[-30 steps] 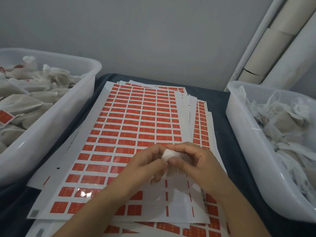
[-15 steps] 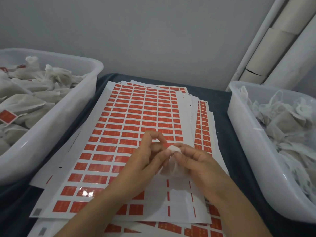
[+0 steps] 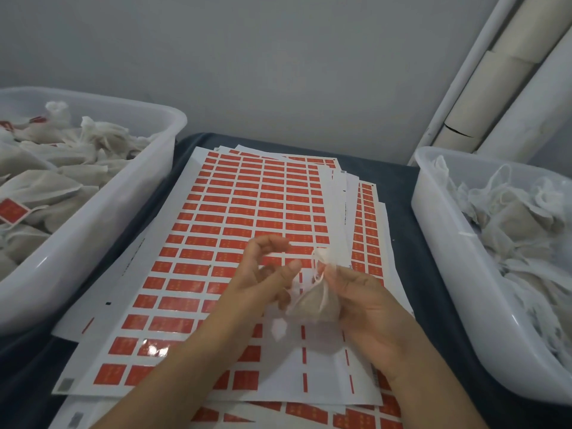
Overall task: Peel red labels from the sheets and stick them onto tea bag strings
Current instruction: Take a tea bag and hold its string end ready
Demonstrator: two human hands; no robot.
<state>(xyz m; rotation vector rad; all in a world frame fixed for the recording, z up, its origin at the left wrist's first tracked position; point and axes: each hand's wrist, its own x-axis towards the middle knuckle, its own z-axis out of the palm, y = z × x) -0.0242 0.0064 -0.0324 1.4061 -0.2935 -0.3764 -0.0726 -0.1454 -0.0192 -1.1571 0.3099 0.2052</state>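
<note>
A small drawstring tea bag (image 3: 312, 308) was held above the top label sheet (image 3: 247, 218), pinched at its gathered neck by the thumb and fingers of the right hand (image 3: 368, 308). Its white string (image 3: 318, 274) looped loosely beside the neck, and no label was seen on it. The left hand (image 3: 263, 277) was held just beside the bag with its fingers loosely curled and parted; nothing could be made out between them, though the fingertips were blurred.

The step in hand was judged to be the readying of an untagged bag, with the string being freed so that a label could be folded onto it. The sheet's near rows at the right were already stripped to bare backing, while red labels (image 3: 185, 286) remained in full rows to the left and beyond.

The next move was judged to call for one red label to be lifted by its corner with the left hand, from a row next to the stripped area, and closed over the string. The string would need to be kept taut and clear of the bag's cloth.

Tagged bags lay in the left bin (image 3: 139, 193); untagged ones were heaped in the right bin (image 3: 439, 230).
</note>
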